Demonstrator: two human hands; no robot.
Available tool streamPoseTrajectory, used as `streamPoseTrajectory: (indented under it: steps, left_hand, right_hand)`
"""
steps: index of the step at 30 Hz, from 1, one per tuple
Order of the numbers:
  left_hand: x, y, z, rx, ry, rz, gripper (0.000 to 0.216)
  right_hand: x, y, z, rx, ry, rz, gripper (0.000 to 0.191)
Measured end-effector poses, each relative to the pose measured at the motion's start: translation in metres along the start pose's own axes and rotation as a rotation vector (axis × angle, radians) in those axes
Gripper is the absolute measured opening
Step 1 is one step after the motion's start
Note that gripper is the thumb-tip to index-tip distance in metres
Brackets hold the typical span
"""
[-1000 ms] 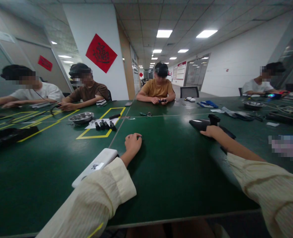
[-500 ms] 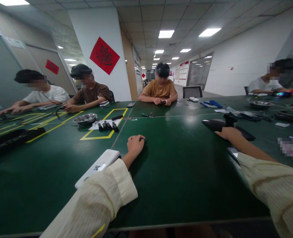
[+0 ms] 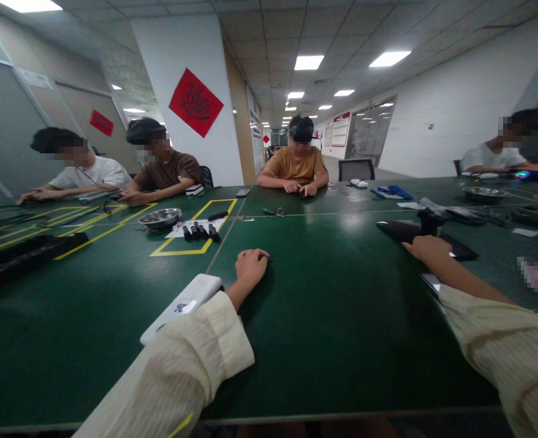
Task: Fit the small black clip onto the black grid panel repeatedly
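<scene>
My left hand (image 3: 251, 267) rests on the green table (image 3: 323, 340) with loosely bent fingers, and I see nothing in it. Beside that wrist lies a white box-shaped device (image 3: 182, 310) marked 26, partly under my cream sleeve. Off to the right, my right hand (image 3: 429, 252) is closed at a glossy black object (image 3: 399, 230) with a flat, tapered base and a short upright part. Its fingers are mostly hidden, with the thumb side toward the left. A dark phone-like slab (image 3: 431, 280) lies by my right forearm.
Several short black cylinders (image 3: 200, 231) stand on white paper inside yellow tape, near a metal bowl (image 3: 160, 218). Green-handled pliers (image 3: 274, 212) lie farther back. A long black tray (image 3: 27, 255) sits left. Several people sit around the table, one person (image 3: 298, 167) opposite.
The whole view has shifted slightly as my head moved. My left hand stays resting on the table, and my right hand remains at the black object.
</scene>
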State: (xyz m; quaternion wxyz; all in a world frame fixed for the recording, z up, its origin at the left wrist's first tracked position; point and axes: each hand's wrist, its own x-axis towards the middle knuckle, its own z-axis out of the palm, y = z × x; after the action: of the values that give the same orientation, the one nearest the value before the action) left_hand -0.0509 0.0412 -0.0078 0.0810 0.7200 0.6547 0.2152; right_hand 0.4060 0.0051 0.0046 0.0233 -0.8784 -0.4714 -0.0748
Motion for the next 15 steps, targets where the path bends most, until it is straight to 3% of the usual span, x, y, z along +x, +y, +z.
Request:
streamPoseTrajectory:
  steps: [5,11,15]
  left_hand:
    - [-0.002,0.002,-0.002,-0.005,0.0,-0.007,0.028]
    - [-0.001,0.0,-0.002,-0.009,-0.009,-0.002,0.027]
    - [-0.002,0.002,-0.003,0.002,-0.009,-0.002,0.027]
  right_hand:
    - [-0.004,-0.002,-0.004,0.009,-0.126,0.063,0.05]
    - [-0.012,-0.005,-0.013,0.009,-0.15,0.07,0.048]
    - [-0.019,-0.023,-0.025,0.008,-0.134,0.091,0.046]
